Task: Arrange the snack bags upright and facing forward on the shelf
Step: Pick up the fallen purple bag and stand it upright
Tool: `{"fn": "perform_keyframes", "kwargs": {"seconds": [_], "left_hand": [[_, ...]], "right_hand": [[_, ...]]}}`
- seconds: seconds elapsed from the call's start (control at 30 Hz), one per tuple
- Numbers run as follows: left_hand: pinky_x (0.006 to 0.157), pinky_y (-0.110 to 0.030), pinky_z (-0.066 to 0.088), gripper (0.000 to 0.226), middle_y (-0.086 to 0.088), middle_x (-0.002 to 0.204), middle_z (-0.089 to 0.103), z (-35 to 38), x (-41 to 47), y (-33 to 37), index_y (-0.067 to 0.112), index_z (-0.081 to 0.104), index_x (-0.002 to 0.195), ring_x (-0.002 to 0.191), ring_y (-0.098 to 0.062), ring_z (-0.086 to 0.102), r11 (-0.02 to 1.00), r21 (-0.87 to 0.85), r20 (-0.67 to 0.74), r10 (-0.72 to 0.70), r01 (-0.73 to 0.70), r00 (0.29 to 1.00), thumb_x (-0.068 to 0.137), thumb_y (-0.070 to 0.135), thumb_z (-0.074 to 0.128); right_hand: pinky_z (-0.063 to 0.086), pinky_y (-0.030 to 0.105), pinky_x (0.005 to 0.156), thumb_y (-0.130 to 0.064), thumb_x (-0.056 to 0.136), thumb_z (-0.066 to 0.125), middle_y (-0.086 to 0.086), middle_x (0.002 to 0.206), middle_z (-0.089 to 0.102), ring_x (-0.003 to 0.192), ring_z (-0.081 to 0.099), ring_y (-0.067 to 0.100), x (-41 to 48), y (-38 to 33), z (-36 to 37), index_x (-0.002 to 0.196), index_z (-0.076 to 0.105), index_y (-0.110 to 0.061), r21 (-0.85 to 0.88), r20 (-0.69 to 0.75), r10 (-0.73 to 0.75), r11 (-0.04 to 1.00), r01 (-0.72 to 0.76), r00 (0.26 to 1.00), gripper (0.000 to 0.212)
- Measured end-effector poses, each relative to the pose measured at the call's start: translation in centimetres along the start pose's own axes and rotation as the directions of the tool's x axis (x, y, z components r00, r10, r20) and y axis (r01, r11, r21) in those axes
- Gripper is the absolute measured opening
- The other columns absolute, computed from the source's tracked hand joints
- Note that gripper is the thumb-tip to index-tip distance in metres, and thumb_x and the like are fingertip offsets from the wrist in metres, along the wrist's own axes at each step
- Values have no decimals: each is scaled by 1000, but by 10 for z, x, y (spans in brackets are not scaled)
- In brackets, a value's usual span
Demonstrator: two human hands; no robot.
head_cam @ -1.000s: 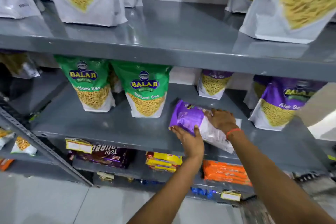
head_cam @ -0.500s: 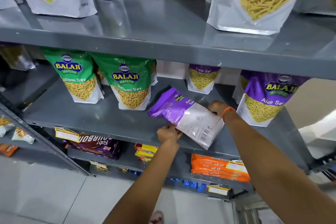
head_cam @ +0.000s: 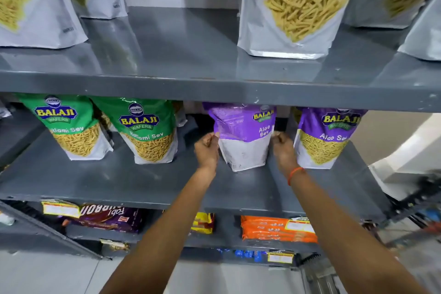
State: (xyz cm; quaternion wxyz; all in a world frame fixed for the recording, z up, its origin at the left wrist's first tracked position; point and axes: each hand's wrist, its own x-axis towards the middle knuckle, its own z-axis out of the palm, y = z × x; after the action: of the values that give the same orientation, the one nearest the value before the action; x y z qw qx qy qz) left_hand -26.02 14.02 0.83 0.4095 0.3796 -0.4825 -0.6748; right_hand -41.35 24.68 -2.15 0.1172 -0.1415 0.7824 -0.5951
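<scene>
Both hands are on one purple Aloo Sev bag [head_cam: 242, 137], pinching its side edges: left hand [head_cam: 207, 150] closed on the left edge at the purple/white seam, right hand [head_cam: 284, 150] closed on the right edge at about the same height, orange thread band [head_cam: 294, 175] on that wrist. Hands apart, bag between them. Nearer than the hands, below the forearms: lower shelf with orange packets [head_cam: 276, 229] under the right arm, yellow packets [head_cam: 202, 222] between the arms, a dark purple-brown biscuit pack [head_cam: 107, 218] left of the left arm, yellow price tags on the shelf lips. At hand level: held bag stands upright on the grey middle shelf [head_cam: 119, 181], base touching the shelf, but turned partly sideways, so the back text panel shows on its left and the logo plus "Aloo Sev" on its right. Just right of the right hand: second purple Aloo Sev bag [head_cam: 327, 136], upright, front facing out. Left of the left hand: two green Ratlami Sev bags [head_cam: 148, 131], upright, fronts out, side by side. More bags behind them, too hidden to read. Beyond and above the hands: upper shelf [head_cam: 191, 55] with big white pouches [head_cam: 293, 7] with clear windows showing yellow sev, upright.
</scene>
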Motion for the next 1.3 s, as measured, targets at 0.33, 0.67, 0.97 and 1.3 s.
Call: {"fn": "perform_keyframes", "kwargs": {"seconds": [0.33, 0.67, 0.97, 1.3], "left_hand": [[91, -28, 45, 65, 0, 113, 54, 2, -52, -48, 8, 51, 118, 103, -14, 54, 865, 450, 297, 90, -222, 951, 65, 37, 75], [95, -38, 43, 90, -16, 113, 47, 19, -20, -34, 7, 47, 110, 108, -30, 48, 809, 563, 231, 42, -169, 972, 38, 51, 78], [85, -38, 50, 54, -4, 93, 69, -19, 30, -41, 15, 54, 91, 81, -10, 66, 973, 218, 436, -32, -72, 899, 46, 17, 83], [81, -34, 50, 34, -10, 98, 67, -15, 44, -52, 17, 59, 102, 84, -17, 63, 942, 302, 440, -1, -147, 898, 70, 27, 65]], "right_hand": [[42, 23, 65, 23, 68, 33, 5, 67, 54, 56, 49, -6, -43, 41, 1, 59, 48, -17, 28, 99, -117, 993, 115, 988, 43], [46, 6, 79, 27, 72, 31, 2, 88, 65, 82, 61, -12, -91, 50, 27, 59, 47, -16, 206, 4, -91, 975, 88, 996, 48], [31, 36, 108, 18, 75, 56, 2, 132, 36, 124, 36, 12, -49, 17, 14, 140, 20, -5, 261, 159, 132, 950, -170, 978, 77], [49, 27, 90, 13, 66, 68, 13, 128, 46, 113, 48, 22, -53, 27, 28, 127, 33, -8, 214, 107, 61, 973, -83, 992, 73]]}}
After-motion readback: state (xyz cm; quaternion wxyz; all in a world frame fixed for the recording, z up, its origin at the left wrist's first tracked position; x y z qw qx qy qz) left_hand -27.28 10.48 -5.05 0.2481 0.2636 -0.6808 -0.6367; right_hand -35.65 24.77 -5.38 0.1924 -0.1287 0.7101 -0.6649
